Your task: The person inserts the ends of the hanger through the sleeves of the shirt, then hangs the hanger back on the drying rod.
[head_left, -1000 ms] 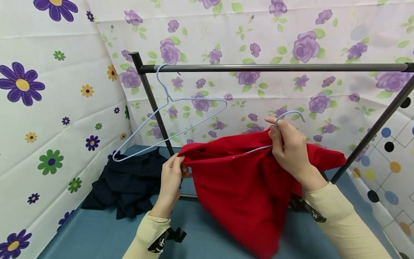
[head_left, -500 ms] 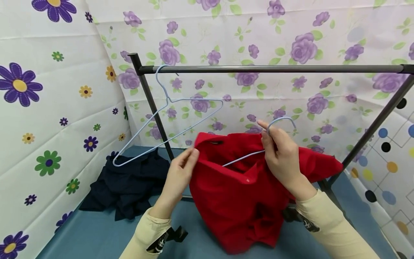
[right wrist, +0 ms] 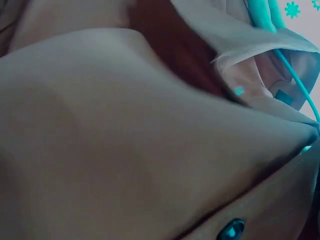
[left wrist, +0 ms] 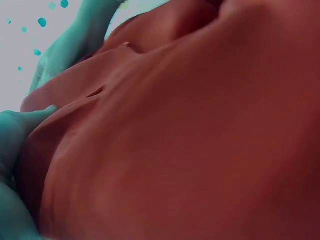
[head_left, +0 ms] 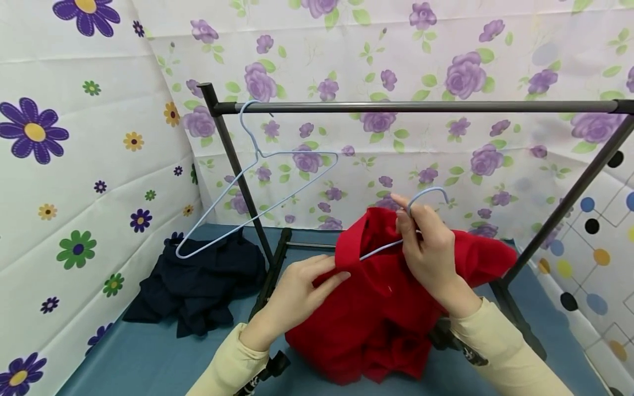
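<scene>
My right hand [head_left: 431,253] grips a light-blue wire hanger [head_left: 380,251] just below its hook, which rises above the fingers. The hanger's left arm runs into the opening of a red shirt [head_left: 356,324]; its other side is hidden by cloth and hand. Thumb and fingers of my left hand [head_left: 299,289] pinch the shirt's edge at the left of this opening. In the left wrist view, the left thumb lies on the folded cloth [left wrist: 165,140]. A shirt button [right wrist: 231,230] and the hanger wire [right wrist: 297,87] show in the right wrist view.
A dark metal clothes rack [head_left: 396,107] stands behind the hands. From its left end hangs a bare blue hanger [head_left: 257,217]. A crumpled navy garment [head_left: 198,286] lies on the blue-covered surface [head_left: 119,357] at left. Flower-printed sheets [head_left: 307,55] close off the back and left.
The left hand has moved right, bringing the shirt's edge in over the hanger's left arm. The right hand, with the hanger, has shifted slightly left and down. The shirt now hangs more bunched.
</scene>
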`<state>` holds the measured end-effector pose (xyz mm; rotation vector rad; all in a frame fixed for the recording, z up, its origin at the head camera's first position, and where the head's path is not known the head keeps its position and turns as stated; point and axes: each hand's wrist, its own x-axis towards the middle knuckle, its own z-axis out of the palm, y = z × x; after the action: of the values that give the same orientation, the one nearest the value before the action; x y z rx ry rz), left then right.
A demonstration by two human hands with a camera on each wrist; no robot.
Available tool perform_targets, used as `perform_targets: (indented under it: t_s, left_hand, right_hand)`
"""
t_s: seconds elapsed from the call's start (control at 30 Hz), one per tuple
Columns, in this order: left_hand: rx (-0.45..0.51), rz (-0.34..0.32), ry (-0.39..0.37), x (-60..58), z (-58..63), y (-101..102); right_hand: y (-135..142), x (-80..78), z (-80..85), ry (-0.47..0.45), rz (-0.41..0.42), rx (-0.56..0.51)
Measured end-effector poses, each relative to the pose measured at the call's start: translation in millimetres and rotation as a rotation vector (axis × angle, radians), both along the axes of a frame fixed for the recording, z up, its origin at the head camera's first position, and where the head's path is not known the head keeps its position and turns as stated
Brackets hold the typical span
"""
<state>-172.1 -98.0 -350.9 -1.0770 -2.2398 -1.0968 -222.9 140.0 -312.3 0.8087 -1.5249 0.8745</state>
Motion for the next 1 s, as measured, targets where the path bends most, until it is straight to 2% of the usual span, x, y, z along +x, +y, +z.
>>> perform_targets:
  t_s: [0.1,0.23,0.43,0.57,0.63,0.77,0.87,0.93,1.0]
  left_hand:
    - [0.017,0.069,0.079,0.7,1.2,-3]
    - [0.042,0.102,0.127,-0.3,3.9,-12]
    - [0.077,0.156,0.053,-4.2,7.9,-31]
    - [0.080,0.189,0.034,-5.7,8.2,-41]
    - [0.086,0.201,0.045,-6.1,7.3,-44]
    - [0.103,0.216,0.095,-6.8,5.8,-50]
    - [0.113,0.225,0.158,-7.4,6.2,-55]
    - [0.121,0.237,0.188,-7.6,7.5,-57]
    - [0.135,0.252,0.202,-8.0,8.7,-59]
  right_hand:
    - [0,1.4,1.2,0.026,0.010,0.020]
    - [5,3.5,1.5,0.054,0.002,0.021]
    - [20,8.2,-7.7,0.039,-0.054,0.010]
    - [19,16.7,-9.7,0.107,-0.075,-0.009]
    - [17,22.2,-10.1,0.175,-0.051,0.001]
    - [16,31.5,-11.5,0.266,0.071,0.098]
    - [19,33.0,-11.4,0.246,0.115,0.131]
    - [25,29.4,-11.4,0.180,0.079,0.107]
    - [34,22.5,-12.3,0.051,0.003,0.091]
